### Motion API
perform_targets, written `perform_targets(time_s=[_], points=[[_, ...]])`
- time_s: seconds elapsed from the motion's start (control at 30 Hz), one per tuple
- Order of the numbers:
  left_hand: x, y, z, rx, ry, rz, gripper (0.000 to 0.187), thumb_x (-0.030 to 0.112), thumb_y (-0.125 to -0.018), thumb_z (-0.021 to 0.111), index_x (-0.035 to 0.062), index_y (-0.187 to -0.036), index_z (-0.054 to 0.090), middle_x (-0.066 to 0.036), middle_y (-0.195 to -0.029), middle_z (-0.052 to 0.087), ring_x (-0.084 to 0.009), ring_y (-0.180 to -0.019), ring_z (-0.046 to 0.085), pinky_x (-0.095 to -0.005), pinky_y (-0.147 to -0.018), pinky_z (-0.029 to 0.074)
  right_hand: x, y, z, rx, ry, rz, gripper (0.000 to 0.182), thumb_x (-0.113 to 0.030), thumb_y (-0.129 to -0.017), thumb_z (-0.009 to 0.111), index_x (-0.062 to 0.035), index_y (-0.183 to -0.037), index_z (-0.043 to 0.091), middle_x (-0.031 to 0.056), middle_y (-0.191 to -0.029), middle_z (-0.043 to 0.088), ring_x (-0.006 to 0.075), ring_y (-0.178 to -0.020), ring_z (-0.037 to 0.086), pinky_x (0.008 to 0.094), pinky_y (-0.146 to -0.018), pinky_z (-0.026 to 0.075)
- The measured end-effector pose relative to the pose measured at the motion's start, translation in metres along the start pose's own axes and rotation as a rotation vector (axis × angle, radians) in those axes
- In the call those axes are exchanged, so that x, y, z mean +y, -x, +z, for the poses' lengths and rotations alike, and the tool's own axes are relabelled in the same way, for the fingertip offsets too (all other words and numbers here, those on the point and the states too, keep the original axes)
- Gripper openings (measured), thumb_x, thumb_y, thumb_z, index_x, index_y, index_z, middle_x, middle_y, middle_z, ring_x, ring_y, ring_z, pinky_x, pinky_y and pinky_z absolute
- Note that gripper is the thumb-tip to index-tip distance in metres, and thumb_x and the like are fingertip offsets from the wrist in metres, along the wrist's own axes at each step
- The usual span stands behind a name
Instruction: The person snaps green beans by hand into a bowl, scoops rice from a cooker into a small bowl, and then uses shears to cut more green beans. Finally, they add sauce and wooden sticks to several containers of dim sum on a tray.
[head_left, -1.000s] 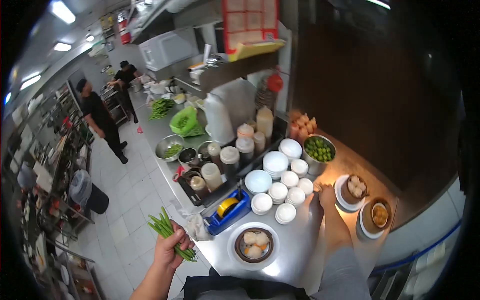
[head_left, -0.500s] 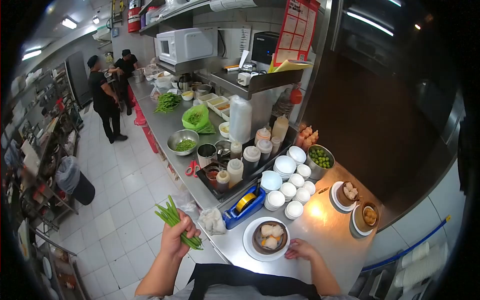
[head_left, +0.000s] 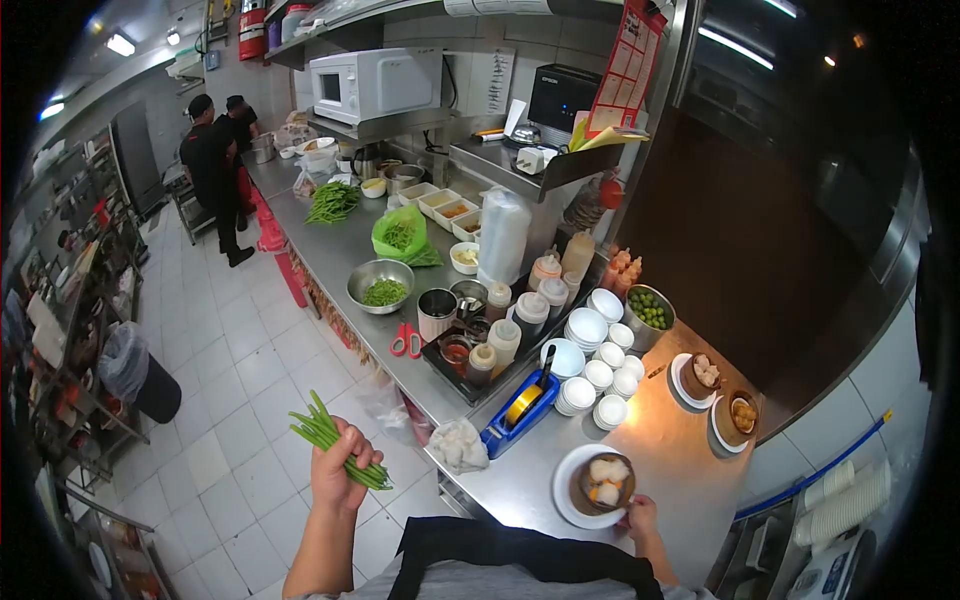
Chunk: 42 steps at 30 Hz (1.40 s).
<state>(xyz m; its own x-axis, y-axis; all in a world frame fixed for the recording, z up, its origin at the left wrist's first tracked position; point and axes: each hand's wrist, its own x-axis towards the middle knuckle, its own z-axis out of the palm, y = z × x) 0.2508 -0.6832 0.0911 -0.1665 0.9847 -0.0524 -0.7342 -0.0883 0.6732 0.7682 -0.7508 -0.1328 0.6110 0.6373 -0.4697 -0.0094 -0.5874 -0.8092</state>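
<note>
A bunch of long green beans [head_left: 318,430] is wrapped in the fist of my left hand [head_left: 343,468], held out over the floor just left of the counter. At the counter's near side, my right hand [head_left: 641,517] is closed at the right edge of a white plate [head_left: 564,492]. On that plate sits a small round bamboo steamer [head_left: 588,498] with pale dumplings [head_left: 608,480] inside, off-centre towards my right hand. My right fingertips are partly hidden beside the steamer's rim.
Left of the plate are a blue tape dispenser [head_left: 519,413] and a crumpled white cloth [head_left: 458,446]. Stacked white bowls [head_left: 597,376] and a squeeze-bottle tray stand behind. Two more plated steamers [head_left: 738,415] sit at right. Two people [head_left: 210,165] stand by the far counter.
The plate with the steamer has shifted right along the counter with my right hand. My left hand still grips the beans. The view has turned slightly, and the far people have moved closer together.
</note>
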Motion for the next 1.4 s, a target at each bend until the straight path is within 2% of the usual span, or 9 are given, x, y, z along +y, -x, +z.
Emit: perform_targets(time_s=[0.23, 0.3, 0.43, 0.53, 0.63, 0.77, 0.93, 1.2, 1.4], points=[[-0.012, -0.031, -0.009, -0.084, 0.009, -0.018, 0.014, 0.013, -0.084, 0.057, 0.0122, -0.086, 0.043, 0.001, -0.066, 0.041, -0.0102, -0.051, 0.04, -0.0329, -0.058, 0.041, 0.17, -0.115, -0.152, 0.242, 0.304, -0.254, 0.028, -0.017, -0.088, 0.042, 0.0049, -0.099, 0.055, 0.021, -0.083, 0.061, 0.0258, -0.069, 0.062, 0.0391, -0.057, 0.051], [-0.018, -0.036, 0.005, -0.07, 0.044, -0.068, 0.011, 0.013, -0.086, 0.054, 0.0117, -0.086, 0.043, 0.001, -0.067, 0.039, -0.0091, -0.052, 0.038, -0.0309, -0.058, 0.04, 0.061, -0.034, -0.129, 0.269, 0.309, -0.13, 0.027, -0.018, -0.089, 0.041, 0.0038, -0.092, 0.057, 0.0183, -0.079, 0.061, 0.0269, -0.066, 0.061, 0.0396, -0.06, 0.05], [-0.047, -0.054, 0.024, -0.336, 0.098, -0.154, 0.009, 0.013, -0.094, 0.042, 0.0077, -0.087, 0.04, 0.0, -0.07, 0.034, -0.0083, -0.055, 0.035, -0.0266, -0.06, 0.036, 0.06, -0.081, -0.154, 0.286, -0.149, -0.022, 0.019, -0.018, -0.089, 0.047, -0.0025, -0.082, 0.057, 0.0058, -0.063, 0.056, 0.0162, -0.046, 0.055, 0.0306, -0.041, 0.049], [-0.057, -0.061, 0.039, -0.332, 0.07, -0.195, 0.009, 0.013, -0.093, 0.044, 0.0097, -0.086, 0.039, 0.001, -0.068, 0.033, -0.0079, -0.053, 0.034, -0.0262, -0.059, 0.036, 0.041, -0.116, -0.197, 0.131, 0.738, 0.104, 0.024, -0.023, -0.075, 0.065, -0.0113, -0.096, 0.065, 0.0089, -0.074, 0.064, 0.0242, -0.064, 0.063, 0.0377, -0.063, 0.053], [-0.067, -0.069, 0.048, -0.352, 0.049, -0.228, 0.013, 0.013, -0.094, 0.043, 0.0094, -0.083, 0.036, 0.001, -0.068, 0.033, -0.008, -0.053, 0.033, -0.0262, -0.059, 0.035, -0.051, -0.1, -0.207, 0.327, 1.242, -0.197, 0.01, -0.01, -0.075, 0.056, -0.0038, -0.074, 0.064, 0.0144, -0.064, 0.062, 0.0246, -0.058, 0.064, 0.0352, -0.055, 0.05], [-0.078, -0.068, 0.06, -0.318, -0.015, -0.233, 0.013, 0.013, -0.094, 0.042, 0.0083, -0.083, 0.037, 0.0, -0.068, 0.032, -0.0086, -0.054, 0.033, -0.0259, -0.058, 0.034, -0.174, -0.114, -0.16, 0.547, 0.937, -0.643, 0.011, -0.011, -0.074, 0.06, -0.0034, -0.082, 0.063, 0.0119, -0.069, 0.062, 0.028, -0.067, 0.062, 0.0399, -0.063, 0.048], [-0.091, -0.059, 0.073, -0.242, -0.074, -0.216, 0.012, 0.014, -0.094, 0.042, 0.0074, -0.084, 0.038, 0.0, -0.069, 0.032, -0.0093, -0.054, 0.034, -0.0257, -0.059, 0.034, -0.222, -0.208, -0.047, 0.085, 1.007, -0.986, 0.019, -0.003, -0.072, 0.057, -0.0099, -0.088, 0.064, 0.0094, -0.087, 0.058, 0.0248, -0.087, 0.057, 0.0351, -0.073, 0.047], [-0.106, -0.05, 0.091, -0.119, -0.207, -0.162, 0.008, 0.011, -0.09, 0.049, 0.0094, -0.089, 0.041, 0.001, -0.069, 0.034, -0.0074, -0.051, 0.034, -0.0253, -0.055, 0.036, -0.226, -0.28, 0.025, 0.0, 1.324, -1.022, 0.019, -0.016, -0.075, 0.056, -0.019, -0.09, 0.066, 0.0045, -0.104, 0.052, 0.0232, -0.103, 0.048, 0.0361, -0.08, 0.044], [-0.125, -0.056, 0.109, -0.065, -0.242, -0.192, 0.01, 0.009, -0.089, 0.05, 0.0084, -0.089, 0.041, 0.0, -0.068, 0.035, -0.0075, -0.051, 0.034, -0.0255, -0.054, 0.036, -0.234, -0.319, 0.0, -0.388, 0.853, -0.678, 0.015, -0.014, -0.069, 0.064, -0.0118, -0.084, 0.067, 0.0074, -0.077, 0.065, 0.0231, -0.072, 0.062, 0.038, -0.063, 0.05]])
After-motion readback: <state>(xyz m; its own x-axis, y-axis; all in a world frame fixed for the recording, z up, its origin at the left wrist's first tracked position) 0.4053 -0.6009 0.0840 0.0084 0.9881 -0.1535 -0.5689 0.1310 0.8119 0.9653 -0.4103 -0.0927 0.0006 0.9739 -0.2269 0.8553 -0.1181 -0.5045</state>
